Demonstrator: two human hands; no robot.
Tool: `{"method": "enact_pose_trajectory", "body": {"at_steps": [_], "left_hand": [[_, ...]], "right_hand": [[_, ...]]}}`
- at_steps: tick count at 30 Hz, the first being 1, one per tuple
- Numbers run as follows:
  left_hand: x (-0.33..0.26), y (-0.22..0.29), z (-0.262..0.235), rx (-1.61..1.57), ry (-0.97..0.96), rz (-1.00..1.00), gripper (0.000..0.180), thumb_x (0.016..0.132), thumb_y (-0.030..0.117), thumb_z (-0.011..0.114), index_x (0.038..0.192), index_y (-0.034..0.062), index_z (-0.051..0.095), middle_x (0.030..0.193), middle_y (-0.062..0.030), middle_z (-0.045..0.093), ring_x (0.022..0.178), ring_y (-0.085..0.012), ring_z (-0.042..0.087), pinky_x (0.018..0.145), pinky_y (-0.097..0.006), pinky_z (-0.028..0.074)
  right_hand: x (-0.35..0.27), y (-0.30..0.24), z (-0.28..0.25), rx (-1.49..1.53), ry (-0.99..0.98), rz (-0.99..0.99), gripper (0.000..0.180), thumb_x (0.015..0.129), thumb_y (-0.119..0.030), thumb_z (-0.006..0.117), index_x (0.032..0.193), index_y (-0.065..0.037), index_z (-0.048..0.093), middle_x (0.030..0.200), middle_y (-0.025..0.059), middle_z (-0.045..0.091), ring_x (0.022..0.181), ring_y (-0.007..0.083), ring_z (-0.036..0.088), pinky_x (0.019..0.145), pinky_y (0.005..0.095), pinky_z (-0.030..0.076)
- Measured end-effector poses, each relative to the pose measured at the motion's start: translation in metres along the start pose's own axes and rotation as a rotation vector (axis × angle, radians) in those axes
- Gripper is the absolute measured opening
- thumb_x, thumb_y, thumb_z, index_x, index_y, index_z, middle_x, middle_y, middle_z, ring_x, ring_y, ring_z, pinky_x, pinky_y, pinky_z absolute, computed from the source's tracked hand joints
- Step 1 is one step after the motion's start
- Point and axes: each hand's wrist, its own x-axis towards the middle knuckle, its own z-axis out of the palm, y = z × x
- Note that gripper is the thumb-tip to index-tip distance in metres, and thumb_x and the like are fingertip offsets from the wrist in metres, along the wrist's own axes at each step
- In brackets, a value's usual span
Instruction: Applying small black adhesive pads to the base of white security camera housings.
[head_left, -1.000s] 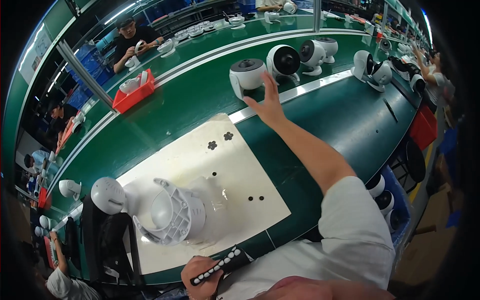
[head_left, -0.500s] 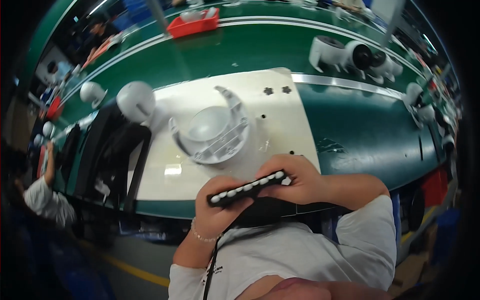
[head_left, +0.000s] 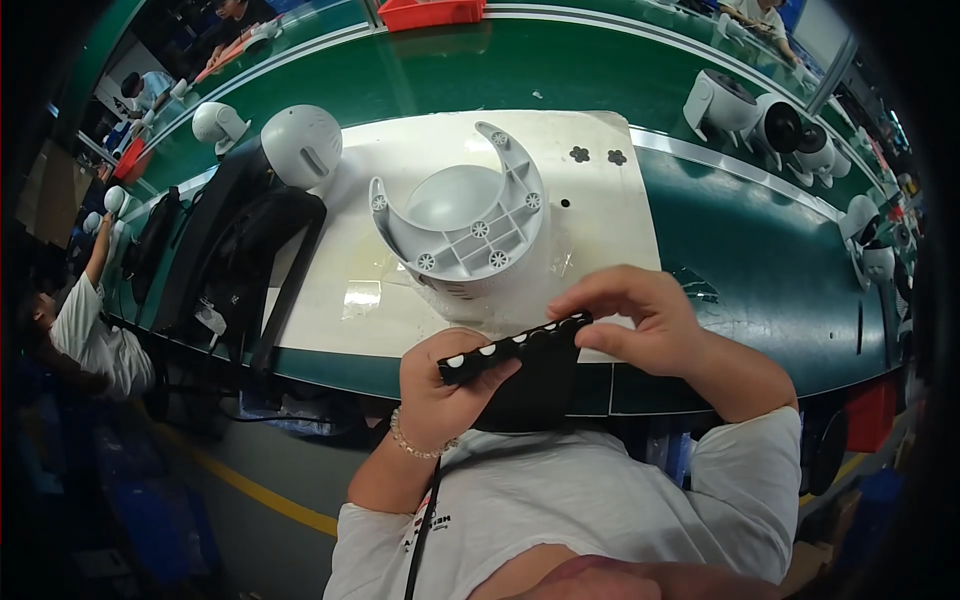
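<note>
Holding a black strip with a row of white dots along it, in front of the body, just over the near edge of the table. Left hand: fingers closed round the strip's left end, thumb along the near side; beaded bracelet at the wrist. Right hand: thumb and index finger parted, at the strip's right end; contact there is hard to judge from this angle.

Beyond the hands, a white housing stands on a pale sheet laid on the table. Its ribbed crescent faces up, with round bosses on it, curving partly around a smooth dome.

Right of the housing, on the sheet: two flower-shaped black pieces near the far corner, and one small black disc nearer the housing.

Left side: white rounded unit beside a black bag; a smaller white unit farther off. Far right: several white-and-black units in a row. Red tray at the top edge of view.
</note>
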Motion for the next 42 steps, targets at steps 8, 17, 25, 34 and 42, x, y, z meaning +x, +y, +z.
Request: {"method": "enact_pose_trajectory", "body": {"at_steps": [8,17,25,34,42], "left_hand": [[0.002,-0.005,0.001,0.048,0.021,0.017,0.025,0.06,-0.005,0.072,0.079,-0.0007,0.055,0.068,-0.0107,0.058,0.059,-0.0197,0.057,0.055,-0.027,0.044],[0.008,-0.006,0.004,0.151,-0.002,0.074,0.019,0.061,-0.002,0.07,0.077,0.0023,0.059,0.061,-0.0098,0.055,0.051,-0.0218,0.052,0.049,-0.027,0.04],[0.016,0.004,-0.001,0.22,-0.058,0.166,0.022,0.059,0.0,0.068,0.08,0.0045,0.062,0.06,-0.0092,0.055,0.052,-0.023,0.052,0.049,-0.03,0.04],[0.015,0.011,-0.014,0.236,-0.099,0.176,0.022,0.058,-0.005,0.069,0.077,0.0003,0.061,0.064,-0.0092,0.056,0.056,-0.0206,0.055,0.052,-0.027,0.041],[0.026,0.015,-0.032,0.278,-0.006,0.234,0.025,0.057,-0.005,0.071,0.078,-0.0005,0.059,0.067,-0.0083,0.055,0.058,-0.0186,0.055,0.052,-0.026,0.041]], "right_hand": [[0.007,-0.001,-0.002,-1.009,0.054,-0.944,0.012,0.07,-0.008,0.065,0.081,-0.009,0.06,0.092,0.0022,0.059,0.091,0.0207,0.056,0.072,0.0341,0.042],[0.008,0.007,0.007,-0.846,-0.031,-0.906,0.026,0.067,-0.005,0.066,0.09,-0.012,0.057,0.088,0.0007,0.058,0.084,0.0186,0.057,0.069,0.0318,0.037],[0.023,0.012,0.022,-0.624,-0.067,-0.876,0.045,0.062,0.006,0.062,0.104,-0.009,0.052,0.094,0.0063,0.051,0.075,0.0209,0.054,0.061,0.03,0.041],[0.032,0.013,0.018,-0.243,0.02,-0.843,0.037,0.072,0.011,0.056,0.103,-0.007,0.045,0.094,0.0134,0.048,0.073,0.021,0.054,0.058,0.0265,0.045],[0.062,0.003,0.03,-0.326,0.036,-0.824,0.052,0.064,0.014,0.063,0.105,-0.008,0.042,0.101,0.0182,0.051,0.077,0.0233,0.057,0.064,0.0288,0.049]]}}
